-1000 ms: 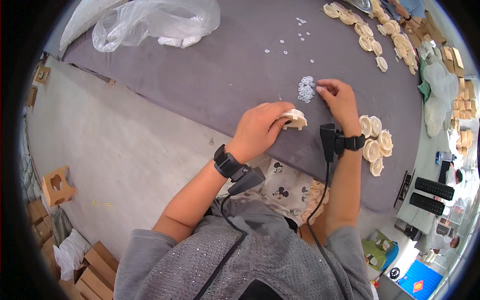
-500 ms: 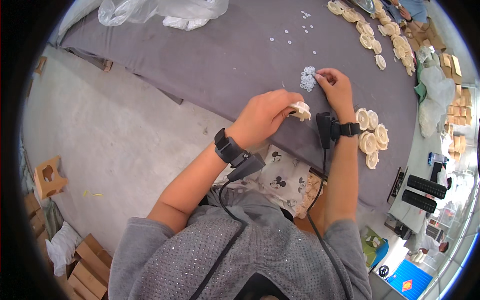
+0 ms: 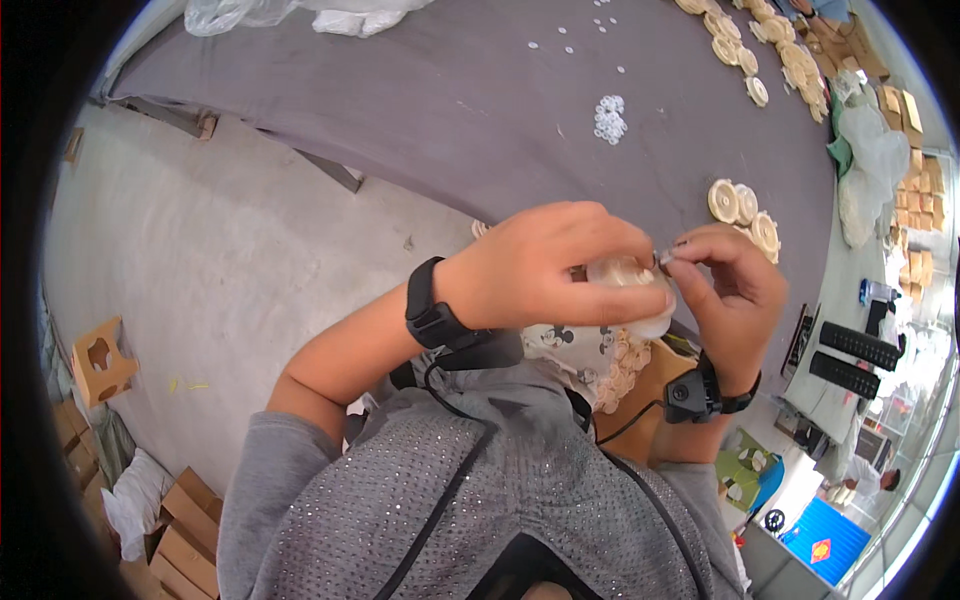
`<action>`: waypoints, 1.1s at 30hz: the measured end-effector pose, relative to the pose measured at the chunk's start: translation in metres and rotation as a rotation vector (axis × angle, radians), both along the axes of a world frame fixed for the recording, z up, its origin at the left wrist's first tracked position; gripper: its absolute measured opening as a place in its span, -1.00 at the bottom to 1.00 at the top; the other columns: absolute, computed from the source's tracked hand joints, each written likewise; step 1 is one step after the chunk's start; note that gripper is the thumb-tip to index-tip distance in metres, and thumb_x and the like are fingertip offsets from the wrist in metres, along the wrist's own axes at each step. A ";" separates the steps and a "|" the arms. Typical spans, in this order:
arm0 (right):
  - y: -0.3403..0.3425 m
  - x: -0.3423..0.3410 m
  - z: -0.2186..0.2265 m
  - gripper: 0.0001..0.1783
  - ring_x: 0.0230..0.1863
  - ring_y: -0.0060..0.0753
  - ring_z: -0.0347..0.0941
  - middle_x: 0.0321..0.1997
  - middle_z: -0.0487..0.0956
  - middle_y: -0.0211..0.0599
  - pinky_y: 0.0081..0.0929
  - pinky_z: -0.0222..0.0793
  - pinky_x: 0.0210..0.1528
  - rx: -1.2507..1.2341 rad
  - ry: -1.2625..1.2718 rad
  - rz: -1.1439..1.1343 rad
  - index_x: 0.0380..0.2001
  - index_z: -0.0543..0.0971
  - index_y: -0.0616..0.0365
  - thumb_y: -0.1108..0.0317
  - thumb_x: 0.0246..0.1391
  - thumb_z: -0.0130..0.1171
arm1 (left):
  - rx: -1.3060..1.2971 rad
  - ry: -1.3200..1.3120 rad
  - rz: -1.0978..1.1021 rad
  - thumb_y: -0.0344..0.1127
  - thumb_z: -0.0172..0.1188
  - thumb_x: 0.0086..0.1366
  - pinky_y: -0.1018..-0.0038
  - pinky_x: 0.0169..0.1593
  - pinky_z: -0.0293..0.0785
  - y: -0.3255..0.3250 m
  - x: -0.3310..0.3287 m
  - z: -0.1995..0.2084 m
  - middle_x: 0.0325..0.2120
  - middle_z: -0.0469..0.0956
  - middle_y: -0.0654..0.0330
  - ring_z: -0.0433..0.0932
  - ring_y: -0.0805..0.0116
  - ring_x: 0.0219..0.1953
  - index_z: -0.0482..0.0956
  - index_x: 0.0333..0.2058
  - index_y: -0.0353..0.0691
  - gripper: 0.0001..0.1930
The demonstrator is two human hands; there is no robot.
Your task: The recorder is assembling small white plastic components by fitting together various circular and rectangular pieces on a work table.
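Close to my body, my left hand (image 3: 550, 265) grips a round cream plastic part (image 3: 622, 271), blurred and partly covered by the fingers. My right hand (image 3: 738, 285) is right beside it, thumb and forefinger pinched on a small pale washer (image 3: 665, 257) at the part's edge. Farther off on the grey-covered table lies a little heap of translucent washers (image 3: 610, 120). Several more round cream plastic parts (image 3: 724, 201) lie beyond my right hand, some hidden behind it.
Loose washers (image 3: 568, 50) are scattered at the far side of the table (image 3: 420, 110). Rows of cream parts (image 3: 740, 55) lie at the far right, near another person's hand. Below my hands stands an open carton (image 3: 672, 385) beside a patterned cloth and more cream parts. Clear plastic bags (image 3: 365, 18) lie far left.
My right hand has left the washer heap and come back toward my body with a washer. My left hand has moved right with the cream part, and both hands now meet.
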State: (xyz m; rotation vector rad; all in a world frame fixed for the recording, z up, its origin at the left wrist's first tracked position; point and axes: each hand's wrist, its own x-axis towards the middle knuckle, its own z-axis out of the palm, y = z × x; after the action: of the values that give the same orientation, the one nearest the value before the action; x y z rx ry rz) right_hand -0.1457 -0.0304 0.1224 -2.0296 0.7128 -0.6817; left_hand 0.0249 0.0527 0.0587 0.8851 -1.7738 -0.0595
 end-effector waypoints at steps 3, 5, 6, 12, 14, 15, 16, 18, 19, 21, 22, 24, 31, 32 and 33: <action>0.008 -0.006 0.009 -0.80 -0.45 -0.40 0.45 -0.49 0.53 -0.24 -0.58 0.32 -0.40 -0.071 -0.088 0.117 -0.53 0.54 0.29 0.62 -0.38 0.29 | 0.216 0.200 -0.156 -0.46 0.27 -0.18 0.55 -0.48 0.32 0.008 -0.006 0.017 -0.38 0.45 0.23 0.44 0.34 -0.47 0.58 -0.28 -0.01 -0.63; 0.011 -0.010 0.014 -0.81 -0.45 -0.40 0.44 -0.50 0.53 -0.24 -0.57 0.32 -0.41 -0.059 -0.080 0.134 -0.54 0.55 0.28 0.62 -0.38 0.29 | 0.104 0.114 -0.202 -0.45 0.29 -0.24 0.56 -0.52 0.30 0.008 -0.007 0.017 -0.37 0.43 0.21 0.42 0.35 -0.51 0.58 -0.28 0.00 -0.59; 0.012 -0.011 0.016 -0.82 -0.45 -0.40 0.44 -0.50 0.53 -0.24 -0.56 0.31 -0.41 -0.051 -0.076 0.164 -0.56 0.55 0.28 0.61 -0.38 0.29 | 0.107 0.115 -0.205 -0.45 0.29 -0.24 0.56 -0.52 0.30 0.008 -0.008 0.016 -0.37 0.43 0.21 0.42 0.35 -0.51 0.58 -0.28 0.00 -0.59; 0.010 -0.017 0.019 -0.85 -0.45 -0.39 0.43 -0.52 0.51 -0.26 -0.55 0.28 -0.42 0.105 -0.083 0.253 -0.58 0.55 0.27 0.57 -0.36 0.30 | -0.104 0.065 -0.177 -0.45 0.28 -0.21 0.57 -0.53 0.29 0.008 -0.015 0.017 -0.37 0.41 0.18 0.37 0.38 -0.54 0.58 -0.27 0.01 -0.59; 0.005 -0.020 0.017 -0.85 -0.43 -0.39 0.42 -0.51 0.51 -0.26 -0.55 0.28 -0.40 0.189 -0.084 0.304 -0.58 0.55 0.27 0.55 -0.34 0.30 | -0.119 0.066 -0.210 -0.46 0.26 -0.19 0.57 -0.54 0.29 0.010 -0.016 0.019 -0.36 0.41 0.18 0.37 0.38 -0.54 0.57 -0.27 -0.02 -0.61; 0.003 -0.021 0.016 -0.86 -0.42 -0.39 0.42 -0.50 0.50 -0.26 -0.54 0.27 -0.38 0.271 -0.085 0.354 -0.58 0.55 0.27 0.53 -0.32 0.31 | -0.116 0.067 -0.210 -0.46 0.26 -0.19 0.57 -0.54 0.29 0.011 -0.017 0.017 -0.36 0.41 0.18 0.37 0.38 -0.54 0.57 -0.27 -0.02 -0.61; 0.000 -0.022 0.015 -0.86 -0.42 -0.39 0.42 -0.50 0.50 -0.26 -0.54 0.27 -0.38 0.274 -0.085 0.354 -0.58 0.55 0.27 0.53 -0.32 0.31 | -0.129 0.075 -0.247 -0.46 0.25 -0.17 0.56 -0.54 0.30 0.011 -0.017 0.015 -0.36 0.41 0.18 0.37 0.38 -0.54 0.57 -0.27 -0.04 -0.62; -0.005 -0.021 0.016 -0.85 -0.40 -0.37 0.41 -0.47 0.50 -0.26 -0.51 0.28 -0.36 0.308 -0.034 0.513 -0.56 0.54 0.25 0.48 -0.28 0.30 | -0.140 0.084 -0.283 -0.46 0.24 -0.16 0.56 -0.55 0.30 0.011 -0.019 0.014 -0.36 0.41 0.18 0.37 0.38 -0.54 0.57 -0.27 -0.05 -0.64; -0.005 -0.020 0.018 -0.85 -0.40 -0.37 0.41 -0.47 0.50 -0.26 -0.51 0.28 -0.36 0.311 -0.034 0.513 -0.56 0.54 0.25 0.48 -0.28 0.30 | -0.182 0.063 -0.247 -0.45 0.23 -0.14 0.57 -0.56 0.31 0.012 -0.020 0.013 -0.36 0.41 0.17 0.38 0.37 -0.54 0.57 -0.27 -0.07 -0.66; -0.005 -0.016 0.024 -0.86 -0.42 -0.35 0.40 -0.47 0.49 -0.28 -0.48 0.27 -0.36 0.217 -0.006 0.595 -0.52 0.52 0.23 0.48 -0.23 0.26 | -0.222 0.041 -0.209 -0.45 0.22 -0.13 0.57 -0.57 0.31 0.012 -0.019 0.012 -0.36 0.41 0.17 0.38 0.37 -0.55 0.57 -0.28 -0.08 -0.68; -0.004 -0.014 0.026 -0.86 -0.42 -0.35 0.40 -0.47 0.49 -0.28 -0.48 0.27 -0.36 0.220 -0.007 0.598 -0.52 0.52 0.23 0.48 -0.23 0.26 | -0.247 0.028 -0.191 -0.44 0.22 -0.12 0.58 -0.58 0.31 0.012 -0.018 0.011 -0.36 0.41 0.16 0.38 0.37 -0.55 0.57 -0.29 -0.08 -0.69; 0.002 -0.015 0.033 -0.86 -0.43 -0.30 0.38 -0.47 0.47 -0.30 -0.46 0.26 -0.37 0.058 0.063 0.587 -0.51 0.48 0.21 0.44 -0.18 0.23 | -0.273 0.017 -0.180 -0.44 0.21 -0.11 0.58 -0.59 0.31 0.012 -0.018 0.011 -0.36 0.41 0.16 0.38 0.37 -0.55 0.57 -0.30 -0.09 -0.70; 0.018 -0.015 0.040 -0.84 -0.46 -0.24 0.36 -0.49 0.44 -0.30 -0.42 0.25 -0.42 -0.178 0.083 0.494 -0.54 0.45 0.17 0.36 -0.20 0.20 | -0.357 0.033 -0.102 -0.43 0.23 -0.17 0.59 -0.60 0.30 0.011 -0.021 0.010 -0.41 0.38 0.20 0.37 0.37 -0.55 0.57 -0.33 -0.09 -0.69; 0.019 -0.015 0.041 -0.84 -0.46 -0.24 0.36 -0.50 0.44 -0.30 -0.43 0.25 -0.43 -0.190 0.097 0.474 -0.54 0.45 0.18 0.38 -0.20 0.20 | -0.375 0.053 -0.104 -0.43 0.24 -0.18 0.59 -0.60 0.30 0.011 -0.022 0.009 -0.41 0.38 0.21 0.37 0.37 -0.55 0.57 -0.33 -0.10 -0.69; 0.019 -0.016 0.042 -0.85 -0.47 -0.23 0.36 -0.51 0.43 -0.30 -0.43 0.25 -0.43 -0.205 0.115 0.446 -0.55 0.44 0.18 0.39 -0.21 0.19 | -0.378 0.053 -0.108 -0.43 0.24 -0.18 0.59 -0.60 0.30 0.010 -0.023 0.008 -0.41 0.38 0.21 0.37 0.37 -0.55 0.57 -0.33 -0.10 -0.69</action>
State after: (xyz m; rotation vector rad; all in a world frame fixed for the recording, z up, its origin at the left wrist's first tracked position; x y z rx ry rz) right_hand -0.1614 -0.0110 0.1643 -2.3251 0.2401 -0.3903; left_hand 0.0024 0.0625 0.0670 0.5109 -1.7075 0.1755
